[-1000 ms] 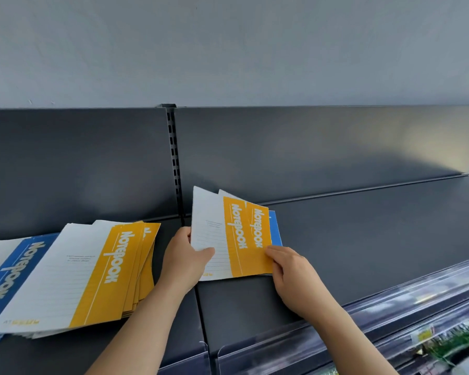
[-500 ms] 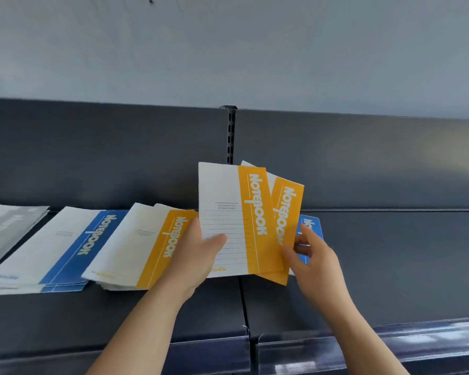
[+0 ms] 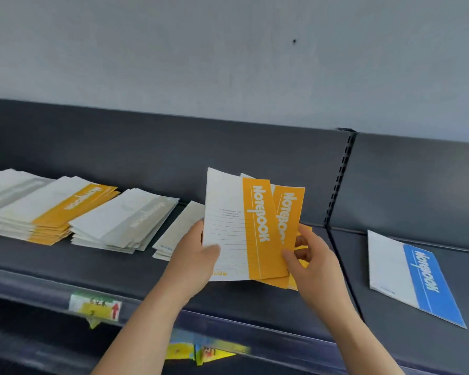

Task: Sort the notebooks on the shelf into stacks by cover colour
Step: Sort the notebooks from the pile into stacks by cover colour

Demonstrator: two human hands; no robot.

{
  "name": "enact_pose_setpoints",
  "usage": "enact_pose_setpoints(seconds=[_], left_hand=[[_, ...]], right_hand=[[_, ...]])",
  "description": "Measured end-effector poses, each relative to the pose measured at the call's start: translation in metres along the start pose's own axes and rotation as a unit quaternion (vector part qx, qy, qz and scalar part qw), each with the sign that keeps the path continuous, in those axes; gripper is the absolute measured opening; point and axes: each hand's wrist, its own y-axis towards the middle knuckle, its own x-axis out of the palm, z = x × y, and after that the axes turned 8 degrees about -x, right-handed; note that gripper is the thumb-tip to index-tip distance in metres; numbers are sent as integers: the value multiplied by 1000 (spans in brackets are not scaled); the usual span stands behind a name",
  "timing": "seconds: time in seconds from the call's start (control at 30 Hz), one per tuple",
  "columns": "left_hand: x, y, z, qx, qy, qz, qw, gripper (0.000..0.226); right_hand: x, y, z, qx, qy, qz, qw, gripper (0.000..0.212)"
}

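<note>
I hold two yellow-banded notebooks (image 3: pixel 251 228) fanned upright above the dark shelf (image 3: pixel 119 269). My left hand (image 3: pixel 194 259) grips their lower left edge with the thumb on the front cover. My right hand (image 3: pixel 313 259) pinches the lower right corner of the rear one. On the shelf to the left lie a yellow stack (image 3: pixel 52 209), a grey stack (image 3: pixel 125 220) and a partly hidden stack with blue print (image 3: pixel 175 234). Part of another yellow stack shows behind my right hand. A single blue notebook (image 3: pixel 414 274) lies flat on the right shelf section.
Another pale grey stack (image 3: pixel 8 188) sits at the far left edge. A slotted upright (image 3: pixel 339 180) divides the shelf's back panel. A price label (image 3: pixel 95 307) hangs on the shelf's front rail, and coloured goods (image 3: pixel 201 350) show blurred on the level below.
The view has swung left, so more stacks appear at the left. The two yellow notebooks stay in both hands, raised off the shelf; the blue notebook now lies apart at the right.
</note>
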Motion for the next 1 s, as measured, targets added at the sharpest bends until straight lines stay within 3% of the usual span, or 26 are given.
enact_pose_setpoints(seconds=[0.23,0.5,1.0], left_hand=[[-110,-11,-34,27,19,92,995,32],[-224,-8,-71,21,12,120,992,34],[-325,71,-113,9,128,233,964,29]], right_hand=[[96,-2,-72,-22,55,-39,997,45],[195,-1,-138,-13,81,-77,994,45],[323,75,-178,-39,57,-166,984,38]])
